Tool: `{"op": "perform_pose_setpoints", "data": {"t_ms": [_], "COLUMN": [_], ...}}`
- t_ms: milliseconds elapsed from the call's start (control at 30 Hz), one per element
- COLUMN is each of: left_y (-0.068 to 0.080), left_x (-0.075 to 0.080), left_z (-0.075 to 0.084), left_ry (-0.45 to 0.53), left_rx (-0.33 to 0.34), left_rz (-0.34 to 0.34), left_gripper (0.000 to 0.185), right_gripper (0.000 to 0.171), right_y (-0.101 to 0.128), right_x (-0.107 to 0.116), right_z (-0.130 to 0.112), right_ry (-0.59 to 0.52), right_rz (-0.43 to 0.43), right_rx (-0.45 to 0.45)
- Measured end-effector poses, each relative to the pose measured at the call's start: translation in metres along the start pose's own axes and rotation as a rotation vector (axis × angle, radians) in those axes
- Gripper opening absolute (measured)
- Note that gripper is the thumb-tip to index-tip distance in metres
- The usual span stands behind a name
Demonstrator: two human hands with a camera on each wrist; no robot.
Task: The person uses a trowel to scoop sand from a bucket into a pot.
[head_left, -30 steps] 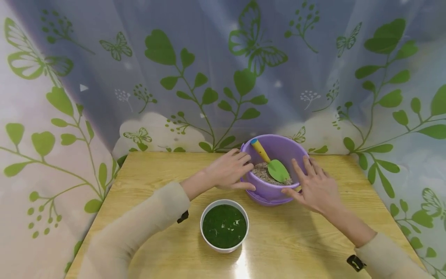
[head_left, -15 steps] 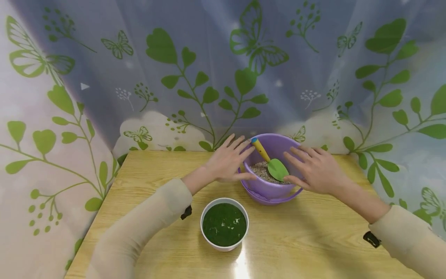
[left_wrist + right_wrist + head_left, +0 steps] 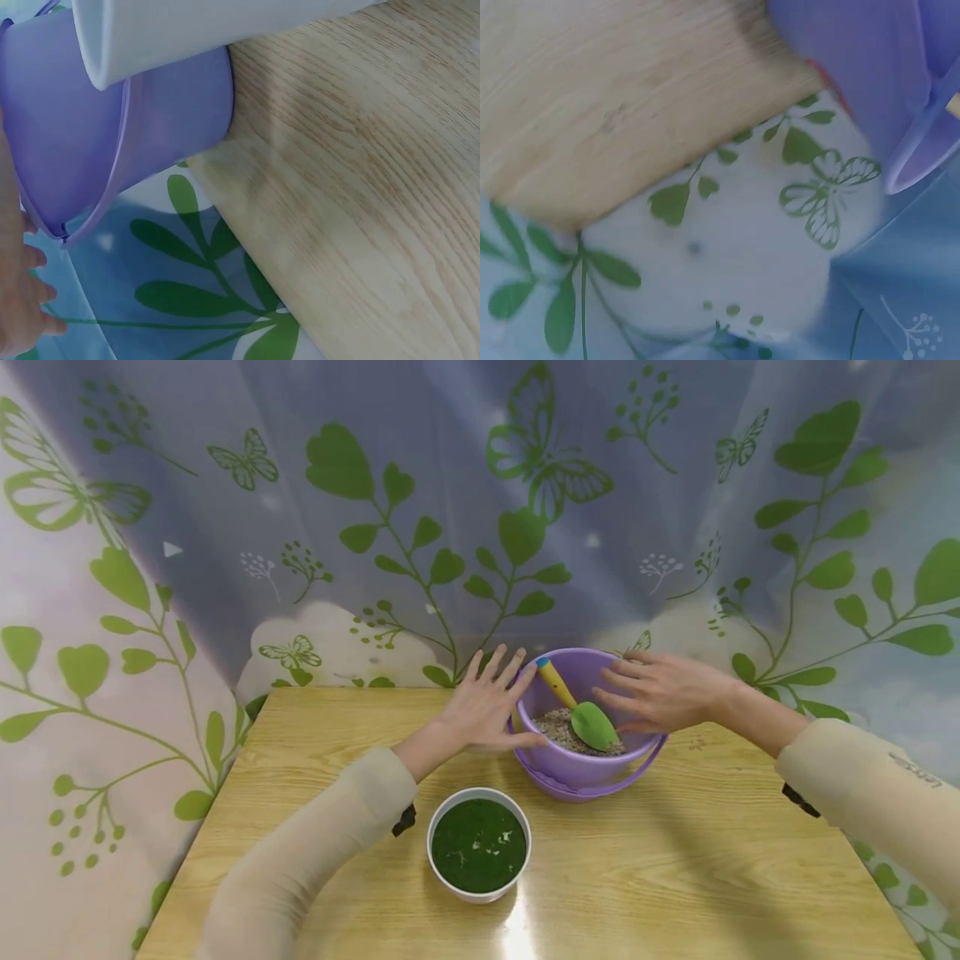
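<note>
A purple bucket (image 3: pixel 581 770) stands at the back of the table, its handle (image 3: pixel 633 778) hanging down in front. Pale gravel-like grains (image 3: pixel 555 723) cover its bottom. On them leans a toy shovel (image 3: pixel 592 725) with a green blade and yellow handle, tipped blue. My left hand (image 3: pixel 480 706) is spread at the bucket's left rim; contact is unclear. Over the right rim reaches my right hand (image 3: pixel 667 687), fingers extended above the bucket's inside. The left wrist view catches part of the left hand (image 3: pixel 16 292) beside the bucket (image 3: pixel 176 105); the right wrist view shows no hand.
Nearer me, a white bowl (image 3: pixel 480 897) holds dark green liquid (image 3: pixel 478 847) with pale flecks or reflections. The wooden table (image 3: pixel 720 852) ends at a leaf-and-butterfly curtain (image 3: pixel 420 485) behind the bucket. Curtain also hangs at both sides.
My left fingers have straightened and spread at the rim. My right hand has moved from the bucket's front right rim up and back, now pointing leftward. Bucket, shovel and bowl look unmoved.
</note>
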State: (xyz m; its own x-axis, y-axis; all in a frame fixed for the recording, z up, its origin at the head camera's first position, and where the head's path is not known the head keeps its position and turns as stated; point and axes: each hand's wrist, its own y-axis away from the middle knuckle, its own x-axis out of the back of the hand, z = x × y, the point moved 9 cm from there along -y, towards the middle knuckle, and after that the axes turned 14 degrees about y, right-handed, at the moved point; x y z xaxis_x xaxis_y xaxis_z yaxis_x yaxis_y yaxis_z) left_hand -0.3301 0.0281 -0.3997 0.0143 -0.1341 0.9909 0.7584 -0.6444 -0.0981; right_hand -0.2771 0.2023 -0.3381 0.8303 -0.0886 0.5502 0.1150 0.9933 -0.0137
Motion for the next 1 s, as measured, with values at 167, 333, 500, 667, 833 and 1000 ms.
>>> {"op": "perform_pose_setpoints", "data": {"t_ms": [167,333,500,667,833,1000], "left_y": [-0.001,0.0,0.001,0.001,0.001,0.0], "left_x": [-0.003,-0.005,-0.006,-0.008,-0.008,-0.009], "left_z": [-0.006,-0.007,-0.008,-0.009,-0.009,-0.004], "left_ry": [0.002,0.026,0.049,0.065,0.056,0.055], "left_rx": [0.023,0.029,0.047,0.062,0.065,0.051], "left_rz": [0.001,-0.012,-0.033,-0.048,-0.051,-0.064], "left_gripper": [0.118,0.118,0.119,0.119,0.119,0.118], "right_gripper": [0.064,0.059,0.059,0.063,0.057,0.053], "right_y": [-0.004,-0.013,-0.029,-0.043,-0.051,-0.052], "right_x": [-0.013,-0.021,-0.029,-0.035,-0.04,-0.042], "right_z": [0.003,0.002,-0.005,-0.009,-0.008,-0.011], "right_ry": [0.019,0.034,0.032,0.059,0.092,0.14], "right_rz": [-0.026,0.018,0.072,0.105,0.104,0.142], "right_rx": [0.109,0.166,0.214,0.263,0.3,0.331]}}
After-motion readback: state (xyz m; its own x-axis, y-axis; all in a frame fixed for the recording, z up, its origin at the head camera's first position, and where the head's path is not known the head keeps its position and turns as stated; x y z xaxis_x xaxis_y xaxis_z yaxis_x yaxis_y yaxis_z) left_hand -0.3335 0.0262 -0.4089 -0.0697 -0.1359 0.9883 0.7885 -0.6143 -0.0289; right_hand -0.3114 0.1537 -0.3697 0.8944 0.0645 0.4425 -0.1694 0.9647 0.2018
